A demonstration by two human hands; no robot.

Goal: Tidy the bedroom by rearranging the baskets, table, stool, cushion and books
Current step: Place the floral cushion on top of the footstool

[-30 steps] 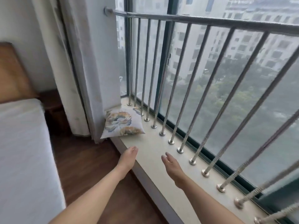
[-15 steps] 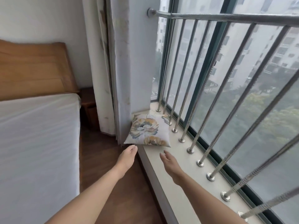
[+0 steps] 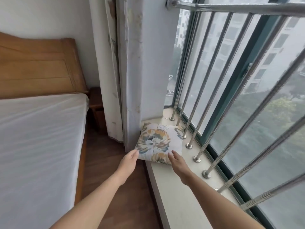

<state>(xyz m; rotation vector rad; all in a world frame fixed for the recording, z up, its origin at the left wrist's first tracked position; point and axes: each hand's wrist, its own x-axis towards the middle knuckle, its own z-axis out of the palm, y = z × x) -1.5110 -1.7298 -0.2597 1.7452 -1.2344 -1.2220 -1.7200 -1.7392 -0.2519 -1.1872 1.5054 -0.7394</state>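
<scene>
A square cushion (image 3: 158, 141) with an orange and blue flower print lies flat on the pale window sill (image 3: 178, 192), in the corner by the curtain. My left hand (image 3: 129, 160) reaches its near left corner with straight fingers, just touching the edge. My right hand (image 3: 177, 161) is stretched out over the cushion's near right edge, fingers straight, holding nothing. No baskets, stool, table or books are in view.
A steel railing (image 3: 219, 103) with slanted bars runs along the window side of the sill. A pale curtain (image 3: 118, 71) hangs left of the cushion. The bed with a white mattress (image 3: 38, 146) and wooden headboard (image 3: 38, 66) stands at left, with wooden floor (image 3: 105, 162) between.
I have moved closer to the cushion. Both hands have advanced from mid-sill to the cushion's near edge, and they stay open.
</scene>
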